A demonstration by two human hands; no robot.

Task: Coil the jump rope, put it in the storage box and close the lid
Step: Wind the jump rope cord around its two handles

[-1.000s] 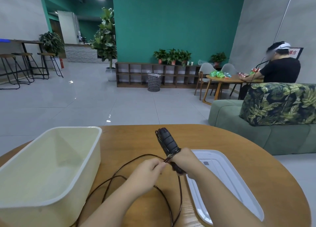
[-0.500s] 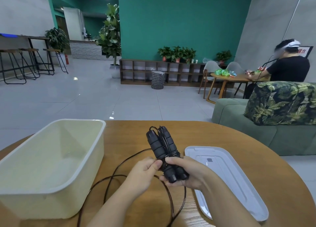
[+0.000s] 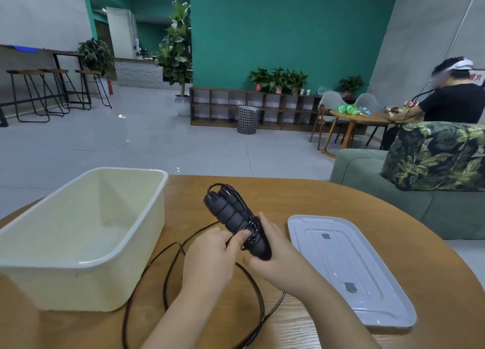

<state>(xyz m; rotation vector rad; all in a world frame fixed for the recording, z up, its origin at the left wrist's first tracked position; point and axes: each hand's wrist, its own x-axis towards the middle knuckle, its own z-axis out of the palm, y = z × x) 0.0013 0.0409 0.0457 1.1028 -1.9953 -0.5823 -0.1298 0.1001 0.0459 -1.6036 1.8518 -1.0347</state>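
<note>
— While the cord is being wound, where is the jump rope [image 3: 236, 221] found?

— Both black handles are gripped side by side above the middle of the round table [image 3: 328, 199], their long axis tilted from about five o'clock at the palms up to eleven o'clock at the free ends. A few turns of cord are seen around them; the rest is left lying in loose loops on the wood toward six and seven o'clock.

— How are the hands set?

— The right hand [image 3: 278, 256] is closed around the lower ends of the handles. The left hand [image 3: 212, 254] is pressed against them from the nine o'clock side, its thumb laid on the wrapped cord.

— And the box?

— The storage box [image 3: 86, 263] is stood open and empty at nine o'clock, just beside the left hand; the lid [image 3: 349, 270] is laid flat at three o'clock, near the right forearm.

— What does the coming move turn on?

— Probably the slack: it trails down from the grip toward six o'clock, so it must be drawn up and wound across the handles' long axis. The left hand is judged the nearer for that.
</note>
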